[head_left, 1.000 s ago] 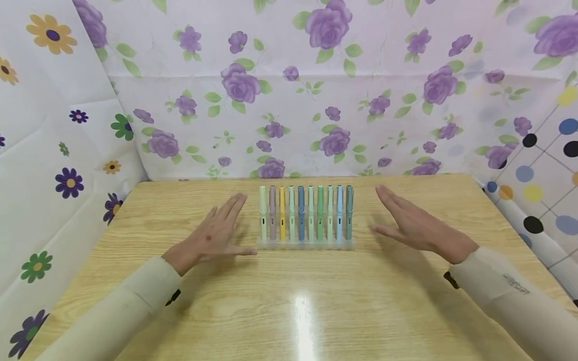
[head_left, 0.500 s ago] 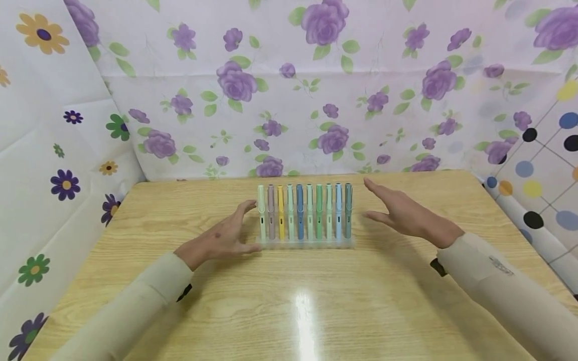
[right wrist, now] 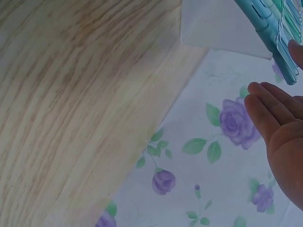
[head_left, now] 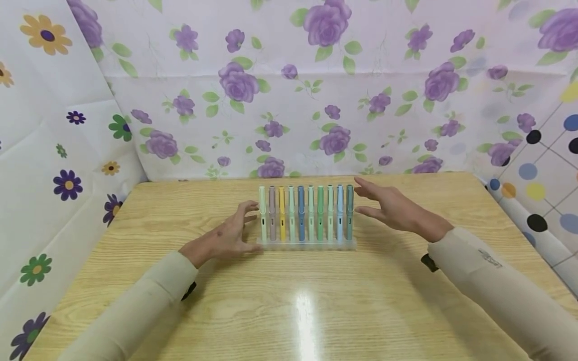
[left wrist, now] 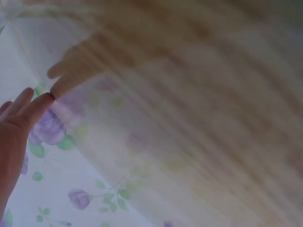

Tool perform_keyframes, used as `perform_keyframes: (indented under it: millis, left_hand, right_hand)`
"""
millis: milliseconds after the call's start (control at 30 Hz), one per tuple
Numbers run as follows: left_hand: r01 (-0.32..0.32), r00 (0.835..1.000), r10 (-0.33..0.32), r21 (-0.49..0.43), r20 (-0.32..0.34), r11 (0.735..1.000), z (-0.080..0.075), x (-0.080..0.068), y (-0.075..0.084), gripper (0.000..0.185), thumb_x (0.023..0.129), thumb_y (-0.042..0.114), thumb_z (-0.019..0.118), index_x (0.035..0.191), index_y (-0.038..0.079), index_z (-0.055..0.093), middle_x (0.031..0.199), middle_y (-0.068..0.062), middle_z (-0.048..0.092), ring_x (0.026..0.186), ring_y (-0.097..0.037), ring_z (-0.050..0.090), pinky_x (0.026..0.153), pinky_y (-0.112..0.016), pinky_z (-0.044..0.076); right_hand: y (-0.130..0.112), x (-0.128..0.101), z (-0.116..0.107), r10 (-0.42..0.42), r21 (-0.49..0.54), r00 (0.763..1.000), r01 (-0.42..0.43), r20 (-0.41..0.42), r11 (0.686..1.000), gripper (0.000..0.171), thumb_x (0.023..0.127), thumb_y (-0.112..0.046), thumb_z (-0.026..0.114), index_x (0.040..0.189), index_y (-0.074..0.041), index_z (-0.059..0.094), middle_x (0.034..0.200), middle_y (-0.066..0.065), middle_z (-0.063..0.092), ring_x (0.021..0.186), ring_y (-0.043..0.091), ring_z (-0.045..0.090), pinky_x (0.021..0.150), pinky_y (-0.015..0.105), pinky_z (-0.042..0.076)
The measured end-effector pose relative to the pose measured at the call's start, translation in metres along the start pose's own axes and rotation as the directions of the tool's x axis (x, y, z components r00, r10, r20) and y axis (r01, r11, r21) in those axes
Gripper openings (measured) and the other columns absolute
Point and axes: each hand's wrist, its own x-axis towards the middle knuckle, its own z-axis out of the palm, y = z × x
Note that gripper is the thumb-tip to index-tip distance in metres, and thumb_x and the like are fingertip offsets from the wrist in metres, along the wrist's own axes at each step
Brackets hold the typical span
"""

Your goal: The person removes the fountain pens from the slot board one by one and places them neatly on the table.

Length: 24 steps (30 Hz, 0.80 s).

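A clear pen rack (head_left: 307, 246) stands on the table, holding several capped pens (head_left: 301, 213) upright in a row, from pale green at the left to dark teal at the right. At the rack's left end is my left hand (head_left: 226, 238), its thumb by the base and its fingers slightly bent; whether it touches the rack I cannot tell. My right hand (head_left: 395, 208) is beside the right end, thumb and fingers spread near the teal pen (head_left: 349, 213). In the right wrist view, that hand's fingertips (right wrist: 253, 90) are close to a teal pen (right wrist: 272, 40).
The wooden table (head_left: 253, 306) has a bright light reflection in front of the rack. Behind it hangs a purple-flowered cloth (head_left: 289, 110). Patterned cloths also line the left side (head_left: 86, 150) and the right side (head_left: 542, 185).
Both hands have moved inward to the ends of the pen rack. The left fingers have bent a little. The rack and pens stand in the same place.
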Motion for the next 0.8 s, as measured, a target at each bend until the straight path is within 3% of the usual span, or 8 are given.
perform_keyframes:
  millis: [433,600,800]
  left_hand:
    - [0.000,1.000,0.000,0.012,0.001,1.000,-0.003,0.001,-0.001,0.101,0.080,0.018,0.087,0.148,0.009,0.013,0.154,-0.023,0.026,0.130,-0.040,0.051,0.112,-0.059,0.030]
    - [0.010,1.000,-0.011,0.014,0.016,1.000,-0.004,0.001,-0.001,0.099,0.082,0.019,0.085,0.148,0.014,0.012,0.155,-0.021,0.024,0.130,-0.040,0.051,0.111,-0.060,0.031]
    - [0.013,1.000,-0.013,0.013,0.016,1.000,-0.003,0.001,-0.001,0.099,0.081,0.020,0.086,0.147,0.014,0.012,0.155,-0.022,0.024,0.129,-0.039,0.052,0.111,-0.059,0.032]
  right_hand:
    - [-0.008,0.012,0.005,0.016,0.026,0.998,-0.015,-0.053,1.000,0.056,0.100,-0.013,0.064,0.147,0.000,0.037,0.130,0.026,0.061,0.120,0.039,0.060,0.098,0.057,0.047]
    - [-0.009,0.013,0.008,0.074,0.077,0.995,-0.069,-0.068,0.995,0.051,0.100,-0.013,0.063,0.143,-0.001,0.038,0.118,0.023,0.068,0.110,0.036,0.066,0.092,0.056,0.051]
    - [-0.009,0.013,0.012,0.085,0.099,0.990,-0.074,-0.110,0.992,0.046,0.100,-0.011,0.063,0.139,-0.002,0.040,0.109,0.019,0.071,0.101,0.034,0.069,0.088,0.056,0.053]
